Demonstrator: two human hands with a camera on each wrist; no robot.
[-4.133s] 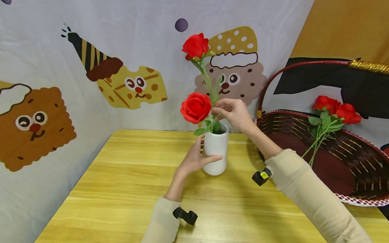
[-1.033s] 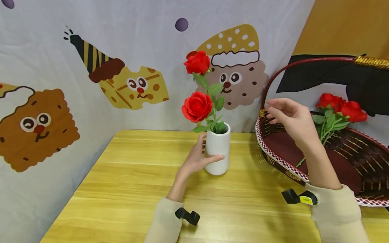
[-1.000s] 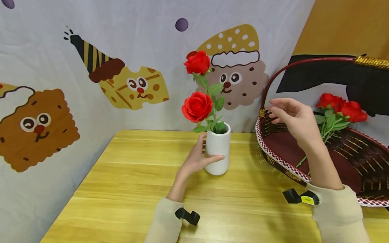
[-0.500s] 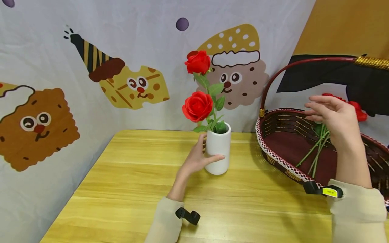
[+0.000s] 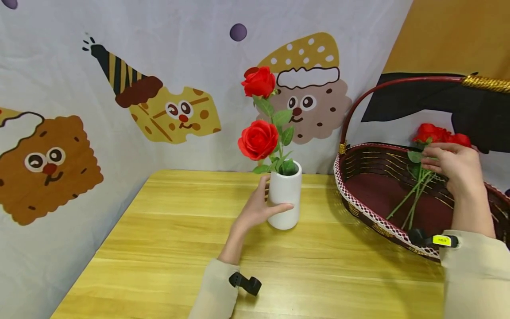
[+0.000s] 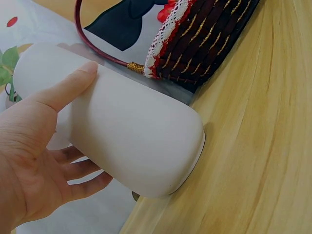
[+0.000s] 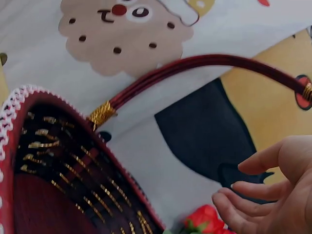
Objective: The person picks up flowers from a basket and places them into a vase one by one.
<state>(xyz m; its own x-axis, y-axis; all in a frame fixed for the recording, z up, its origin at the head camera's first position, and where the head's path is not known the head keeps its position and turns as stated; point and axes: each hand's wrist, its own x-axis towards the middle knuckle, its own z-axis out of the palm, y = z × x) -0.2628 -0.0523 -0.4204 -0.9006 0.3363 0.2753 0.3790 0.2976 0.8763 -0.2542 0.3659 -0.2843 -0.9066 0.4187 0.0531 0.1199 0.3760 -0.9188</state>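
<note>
A printed cloth point(image 5: 179, 40) backs the wooden table point(image 5: 167, 248); in the basket point(image 5: 364, 164), stems point(image 5: 417, 186) cross, so the loose roses point(image 5: 430, 132) could snag together near the half-open, empty right hand point(image 5: 460, 167); the white vase point(image 5: 284, 190), gripped upright by the left hand point(image 5: 256, 207), could tip if released, its two blooms point(image 5: 259, 140) leaning left

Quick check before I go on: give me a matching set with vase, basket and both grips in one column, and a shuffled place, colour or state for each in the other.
1. Vase
2. Basket
3. Left grip
4. Right grip

A. Near the basket roses, fingers apart from thumb
B. Dark red, with an arched handle
C. White, upright, two roses in it
D. Thumb and fingers around something white

Pairs: 1-C, 2-B, 3-D, 4-A
</note>
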